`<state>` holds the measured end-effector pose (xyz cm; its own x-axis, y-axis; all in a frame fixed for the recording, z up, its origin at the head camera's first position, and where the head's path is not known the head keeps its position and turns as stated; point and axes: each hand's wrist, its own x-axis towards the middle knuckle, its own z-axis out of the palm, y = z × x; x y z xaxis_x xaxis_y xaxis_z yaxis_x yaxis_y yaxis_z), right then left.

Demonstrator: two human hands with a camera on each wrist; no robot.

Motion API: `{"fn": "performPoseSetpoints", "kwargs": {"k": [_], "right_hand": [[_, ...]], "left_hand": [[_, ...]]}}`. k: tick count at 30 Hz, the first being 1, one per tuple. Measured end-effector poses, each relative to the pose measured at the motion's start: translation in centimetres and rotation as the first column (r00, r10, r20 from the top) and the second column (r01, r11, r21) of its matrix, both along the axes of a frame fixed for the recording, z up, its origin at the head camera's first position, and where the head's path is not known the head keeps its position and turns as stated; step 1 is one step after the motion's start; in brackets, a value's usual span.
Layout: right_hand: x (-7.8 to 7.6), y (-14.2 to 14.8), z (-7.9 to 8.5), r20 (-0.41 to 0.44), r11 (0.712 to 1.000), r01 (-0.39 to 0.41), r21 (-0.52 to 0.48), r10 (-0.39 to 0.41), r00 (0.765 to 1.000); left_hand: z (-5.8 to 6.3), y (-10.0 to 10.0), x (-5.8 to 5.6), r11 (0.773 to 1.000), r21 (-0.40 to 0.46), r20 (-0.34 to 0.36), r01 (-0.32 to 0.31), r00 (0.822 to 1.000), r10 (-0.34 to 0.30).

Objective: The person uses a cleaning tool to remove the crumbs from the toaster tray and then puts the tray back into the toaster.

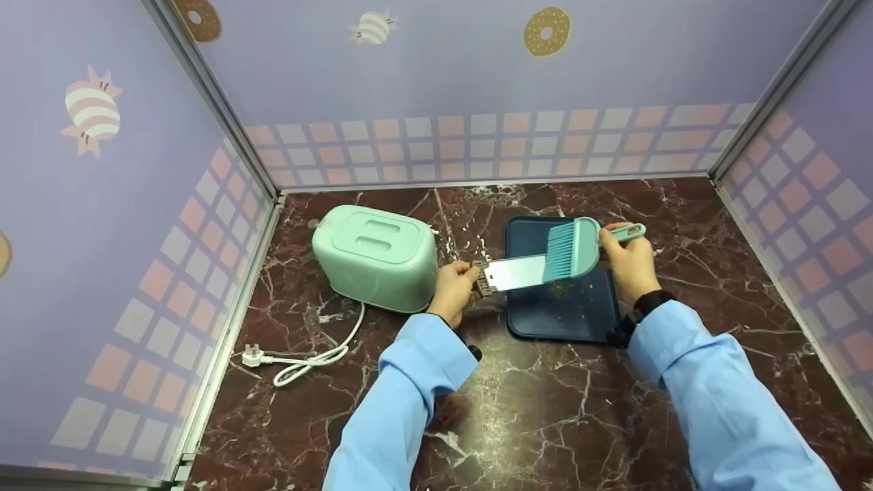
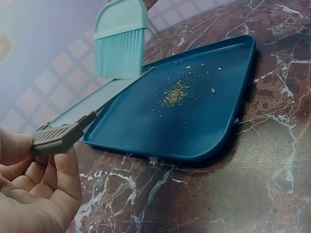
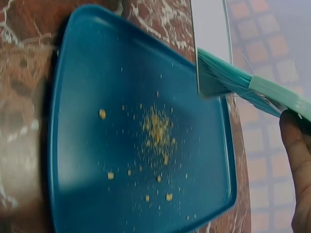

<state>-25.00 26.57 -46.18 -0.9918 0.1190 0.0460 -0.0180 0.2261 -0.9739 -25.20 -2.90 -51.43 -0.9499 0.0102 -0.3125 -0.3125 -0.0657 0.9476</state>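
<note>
My left hand (image 1: 453, 290) pinches the brown ridged end (image 2: 58, 138) of a flat, shiny crumb tray (image 1: 515, 274), thumb on top and fingers beneath. The metal plate reaches out over a dark blue tray (image 1: 559, 324) and tilts down toward it. In my right hand (image 1: 631, 266) is a mint-green brush (image 1: 585, 247), held by its handle. Its teal bristles lie across the plate's far end, and in the right wrist view they bend against it. Yellow-brown crumbs (image 2: 175, 93) are scattered over the blue tray's middle, below the plate.
Just left of my left hand stands a mint-green toaster (image 1: 382, 273), its two-slot top facing up. Its white cord (image 1: 317, 361) and plug (image 1: 252, 355) lie on the marbled tabletop (image 1: 518, 423). Lilac panels (image 1: 477, 82) enclose the back and both sides.
</note>
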Motion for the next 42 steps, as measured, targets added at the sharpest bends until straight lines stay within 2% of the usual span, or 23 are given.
{"fn": "performPoseSetpoints", "kwargs": {"k": [4,10,15,20,27,29,33,38,42], "right_hand": [[0.1,0.8,0.0,-0.009,0.998,0.033,0.051,-0.033,0.999],[0.1,1.6,-0.1,0.023,0.996,0.082,0.021,-0.082,0.996],[0.2,1.9,0.1,0.047,0.992,0.115,0.051,-0.117,0.992],[0.3,2.2,0.1,0.034,0.987,0.150,0.054,-0.152,0.988],[-1.6,4.0,-3.0,0.011,0.973,0.224,0.059,-0.225,0.974],[-1.8,3.9,-3.0,-0.002,0.968,0.249,0.025,-0.249,0.969],[-1.9,3.0,-2.3,-0.040,0.961,0.253,-0.114,-0.259,0.965],[-1.3,0.8,-0.4,-0.080,0.940,0.171,-0.296,-0.203,0.976],[-0.7,-1.0,0.8,-0.100,0.929,0.088,-0.361,-0.132,0.986]], "left_hand": [[0.0,-0.1,0.0,1.000,-0.006,-0.013,-0.001,1.000,0.000],[0.2,-0.1,0.2,1.000,-0.019,-0.029,0.008,1.000,-0.008],[0.2,-0.1,0.3,1.000,-0.005,-0.028,-0.001,1.000,0.001],[0.1,-0.1,0.2,1.000,0.014,-0.016,-0.012,1.000,0.012],[0.1,0.0,0.1,1.000,0.016,-0.023,-0.017,1.000,0.017],[0.1,0.0,0.1,1.000,0.012,-0.025,-0.016,1.000,0.017],[0.2,0.1,0.2,1.000,0.007,-0.024,-0.016,1.000,0.016],[0.2,0.3,0.1,1.000,0.016,-0.019,-0.018,1.000,0.018],[0.2,0.5,0.1,1.000,0.020,-0.011,-0.021,1.000,0.022]]}}
